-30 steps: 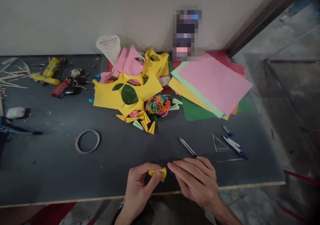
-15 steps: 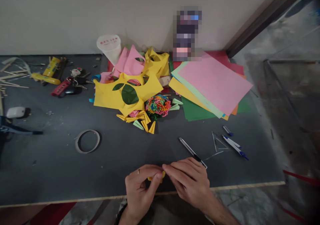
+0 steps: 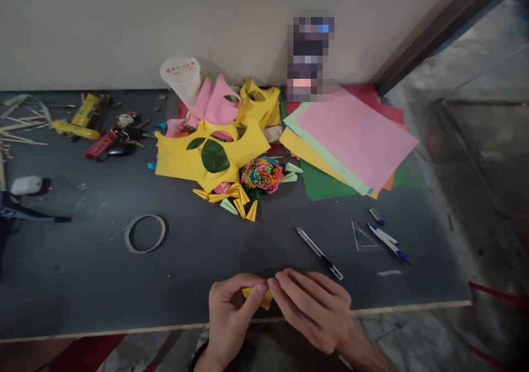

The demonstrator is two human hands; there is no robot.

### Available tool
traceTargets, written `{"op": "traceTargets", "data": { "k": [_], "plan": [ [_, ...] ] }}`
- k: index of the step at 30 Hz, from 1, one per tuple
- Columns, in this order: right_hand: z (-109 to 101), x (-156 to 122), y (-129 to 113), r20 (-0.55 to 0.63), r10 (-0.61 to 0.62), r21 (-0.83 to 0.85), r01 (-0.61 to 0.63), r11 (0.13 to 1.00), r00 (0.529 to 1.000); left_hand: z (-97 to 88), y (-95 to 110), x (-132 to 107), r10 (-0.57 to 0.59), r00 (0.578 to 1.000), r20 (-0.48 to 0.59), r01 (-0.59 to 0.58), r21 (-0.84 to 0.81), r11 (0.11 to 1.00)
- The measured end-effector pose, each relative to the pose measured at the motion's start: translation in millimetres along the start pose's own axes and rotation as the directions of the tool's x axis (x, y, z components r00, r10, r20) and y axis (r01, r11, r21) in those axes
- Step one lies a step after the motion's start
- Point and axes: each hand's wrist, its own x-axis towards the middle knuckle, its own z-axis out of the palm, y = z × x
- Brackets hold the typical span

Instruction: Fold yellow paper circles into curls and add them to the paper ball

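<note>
At the table's front edge, my left hand (image 3: 233,314) pinches a small piece of yellow paper (image 3: 265,300) between thumb and index finger. Folded or curled edges of it show below the fingertips; the rest is hidden. My right hand (image 3: 316,308) meets it from the right, thumb and fingers pressed together at the same paper. A utility knife (image 3: 319,253) lies on the table just beyond my right hand. Farther off are several folded yellow paper pieces (image 3: 225,195) and a pale green folded one (image 3: 229,206), near a ball of small multicoloured paper curls (image 3: 262,174).
A roll of tape (image 3: 128,240) lies to the left. Cut yellow paper (image 3: 173,157) and a white cup (image 3: 182,82) stand behind. Coloured sheets (image 3: 355,135), a compass (image 3: 388,242) and a clear set square (image 3: 355,237) are right. Keys (image 3: 132,135) and sticks (image 3: 22,124) lie far left.
Both hands stay together at the yellow paper, with small finger shifts. The right hand has moved slightly right, and more of the paper shows below the fingertips.
</note>
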Motion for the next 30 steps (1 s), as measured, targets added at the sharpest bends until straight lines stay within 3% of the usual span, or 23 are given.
{"op": "traceTargets", "data": {
  "k": [2, 5, 7, 9, 11, 13, 14, 17, 20, 23, 26, 30],
  "plan": [
    [-9, 0, 5, 0.103, -0.199, -0.201, 0.216, 0.955, 0.975, 1.0, -8, 1, -0.079, 0.997, 0.005, 0.079, -0.048, 0.996],
    [-22, 6, 14, 0.178, -0.395, -0.269, 0.43, 0.862, 0.901, 4.0, -15, 1, -0.114, 0.993, 0.019, 0.115, -0.077, 0.99],
    [-27, 9, 18, 0.228, -0.446, -0.288, 0.497, 0.819, 0.866, 5.9, -17, 0, -0.109, 0.994, 0.015, 0.11, -0.077, 0.991],
    [-25, 10, 18, 0.238, -0.446, -0.289, 0.502, 0.815, 0.863, 6.5, -16, -1, -0.081, 0.997, 0.007, 0.082, -0.059, 0.995],
    [-18, 8, 15, 0.157, -0.367, -0.227, 0.395, 0.89, 0.917, 5.4, -13, -3, -0.028, 1.0, -0.001, 0.028, -0.018, 0.999],
    [-8, 5, 9, 0.023, -0.15, -0.06, 0.151, 0.987, 0.988, 2.7, -9, -3, 0.12, 0.993, -0.024, -0.117, 0.104, 0.988],
    [-2, 4, 6, 0.0, -0.008, 0.059, 0.008, 0.998, 1.0, 1.0, -7, -3, 0.216, 0.976, -0.029, -0.207, 0.185, 0.961],
    [9, 2, -2, 0.031, 0.297, 0.353, -0.288, 0.89, 0.955, -3.5, -2, -3, 0.499, 0.866, 0.039, -0.469, 0.411, 0.781],
    [11, 4, -6, 0.017, 0.39, 0.466, -0.353, 0.811, 0.921, -5.4, 1, -3, 0.606, 0.777, 0.17, -0.6, 0.49, 0.632],
    [8, 4, -6, 0.034, 0.424, 0.478, -0.388, 0.788, 0.905, -4.4, 1, -3, 0.64, 0.741, 0.204, -0.637, 0.514, 0.574],
    [5, 3, -5, 0.066, 0.396, 0.46, -0.38, 0.803, 0.916, -2.9, 2, -3, 0.666, 0.721, 0.191, -0.655, 0.503, 0.564],
    [4, 4, -4, 0.114, 0.398, 0.468, -0.403, 0.787, 0.91, -3.2, 3, -2, 0.648, 0.741, 0.175, -0.631, 0.513, 0.582]
  ]
}}
